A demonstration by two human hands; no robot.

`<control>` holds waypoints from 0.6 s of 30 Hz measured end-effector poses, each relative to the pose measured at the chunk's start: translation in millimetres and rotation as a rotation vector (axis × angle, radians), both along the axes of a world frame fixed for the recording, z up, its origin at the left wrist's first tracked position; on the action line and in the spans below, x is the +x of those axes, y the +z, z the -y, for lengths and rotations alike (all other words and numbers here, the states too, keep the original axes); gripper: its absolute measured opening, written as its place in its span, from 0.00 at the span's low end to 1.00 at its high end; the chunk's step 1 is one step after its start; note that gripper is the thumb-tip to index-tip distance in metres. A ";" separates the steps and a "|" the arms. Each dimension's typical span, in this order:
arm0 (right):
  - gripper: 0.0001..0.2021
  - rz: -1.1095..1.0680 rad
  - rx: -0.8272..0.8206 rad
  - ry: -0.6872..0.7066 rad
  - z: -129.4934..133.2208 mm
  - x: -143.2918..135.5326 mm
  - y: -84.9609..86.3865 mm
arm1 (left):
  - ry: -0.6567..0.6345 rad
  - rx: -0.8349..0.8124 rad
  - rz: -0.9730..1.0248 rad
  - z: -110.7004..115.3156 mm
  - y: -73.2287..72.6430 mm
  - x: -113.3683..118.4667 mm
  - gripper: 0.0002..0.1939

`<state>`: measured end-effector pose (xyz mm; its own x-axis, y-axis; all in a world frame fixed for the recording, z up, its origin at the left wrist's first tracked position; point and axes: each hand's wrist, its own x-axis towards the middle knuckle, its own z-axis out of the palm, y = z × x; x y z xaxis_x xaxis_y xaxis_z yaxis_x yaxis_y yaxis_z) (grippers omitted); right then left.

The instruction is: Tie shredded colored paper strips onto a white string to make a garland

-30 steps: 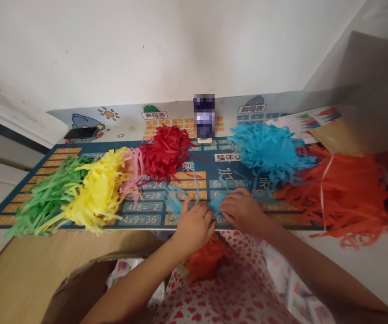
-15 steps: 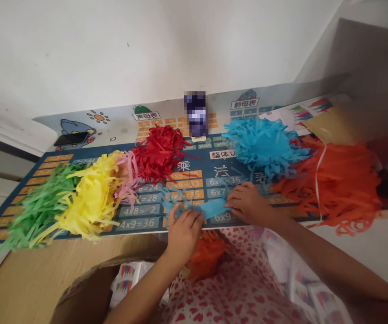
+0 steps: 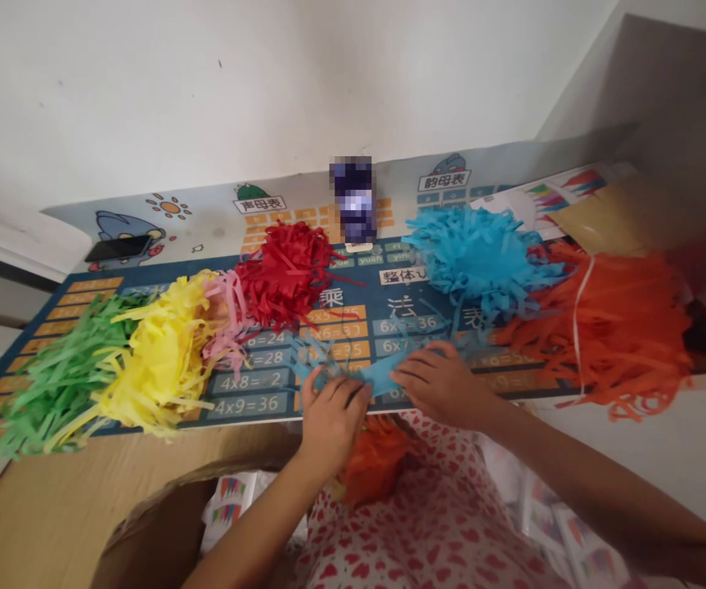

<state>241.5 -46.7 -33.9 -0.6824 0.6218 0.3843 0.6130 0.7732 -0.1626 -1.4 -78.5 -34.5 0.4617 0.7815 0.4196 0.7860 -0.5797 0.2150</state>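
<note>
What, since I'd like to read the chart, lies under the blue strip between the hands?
The multiplication chart lies under the blue strip, with "6x7" readable just beyond. Print directly beneath the strip, left hand and right hand is covered and unreadable.

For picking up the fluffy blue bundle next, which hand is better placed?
Likely the right hand: it is nearer the blue bundle, which sits beyond it. The left hand is farther away, though both hands touch the blue strip.

1. The left hand [image 3: 335, 401] and right hand [image 3: 438, 383] hide parts of the blue paper strip [image 3: 382, 375].
2. Pixelation obscures the upright device [image 3: 356, 204], perhaps a phone.
3. The bottom edge cuts off the left forearm [image 3: 258, 523].
4. Print on the packet [image 3: 228, 501] is too small to read.
</note>
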 end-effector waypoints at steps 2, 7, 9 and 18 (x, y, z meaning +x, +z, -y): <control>0.07 -0.001 -0.004 0.017 -2.7 0.6 -3.0 | -0.020 -0.013 0.009 -0.9 1.3 -1.5 0.06; 0.06 -0.166 -0.189 -0.018 -15.6 12.9 -9.3 | 0.024 -0.092 0.121 -1.9 3.9 -3.8 0.06; 0.05 -0.192 -0.290 -0.038 -20.5 16.1 -9.5 | 0.070 -0.129 0.146 -2.5 5.0 -3.0 0.06; 0.12 0.005 -0.485 -0.386 -34.9 -5.7 3.8 | 0.280 -0.221 -0.100 -19.8 9.3 6.6 0.13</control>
<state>235.8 -11.8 -30.1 -0.3746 0.9272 -0.0065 0.8353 0.3345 -0.4363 5.2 -58.7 -25.2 0.2471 0.9502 0.1901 0.9310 -0.2872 0.2253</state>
